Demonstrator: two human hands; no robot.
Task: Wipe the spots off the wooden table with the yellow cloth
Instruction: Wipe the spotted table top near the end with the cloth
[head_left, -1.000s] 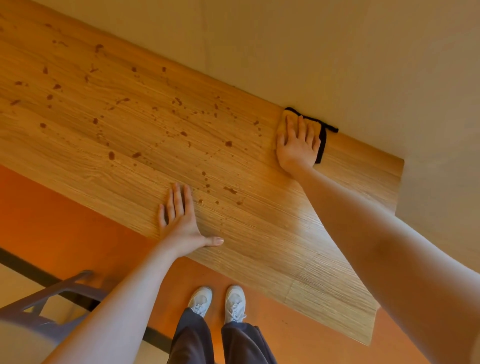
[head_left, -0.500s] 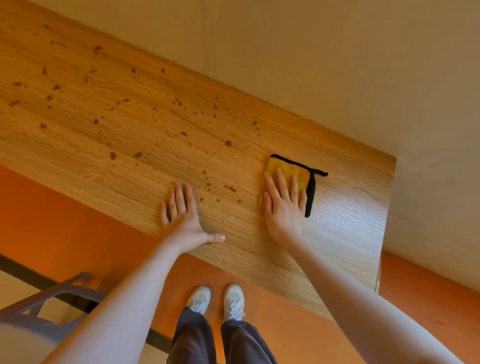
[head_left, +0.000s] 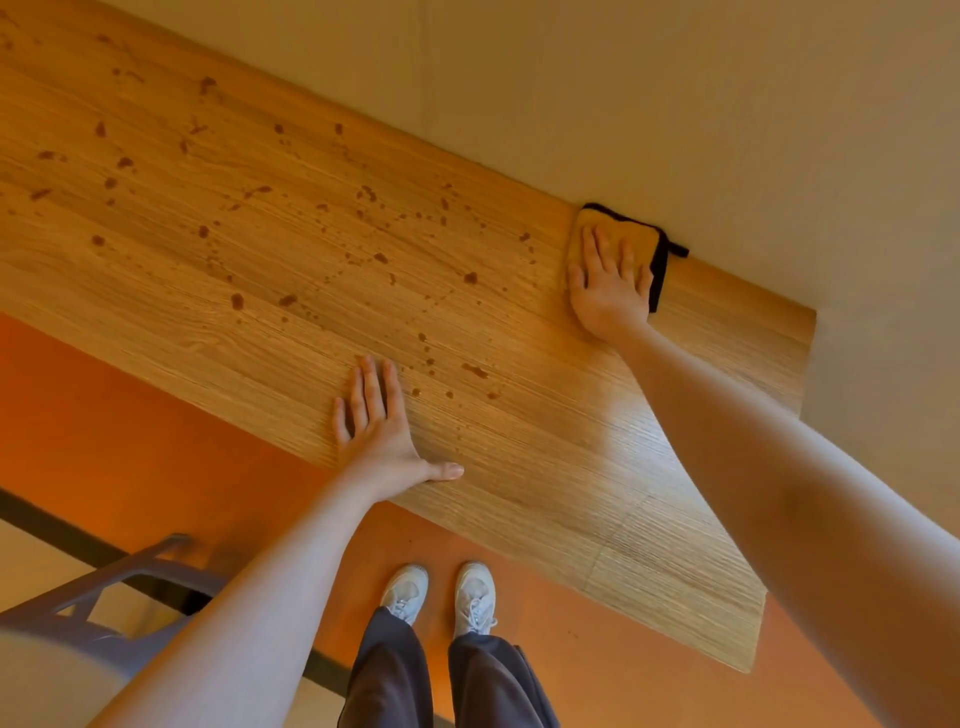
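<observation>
The wooden table (head_left: 597, 467) runs from upper left to lower right. Several brown spots (head_left: 470, 277) dot its left and middle parts; the right part looks free of spots. The yellow cloth (head_left: 631, 234), edged in black, lies flat at the table's far edge against the wall. My right hand (head_left: 608, 288) presses flat on the cloth with fingers spread, covering most of it. My left hand (head_left: 382, 431) rests flat on the table near its front edge, fingers apart, holding nothing.
A beige wall (head_left: 675, 104) borders the table's far side and right end. The floor (head_left: 130, 426) in front is orange. A grey chair (head_left: 104, 592) stands at lower left. My two white shoes (head_left: 441, 592) are just before the table's edge.
My right hand has pushed the cloth from the table's middle back out to the far edge by the wall. My left hand has stayed where it was.
</observation>
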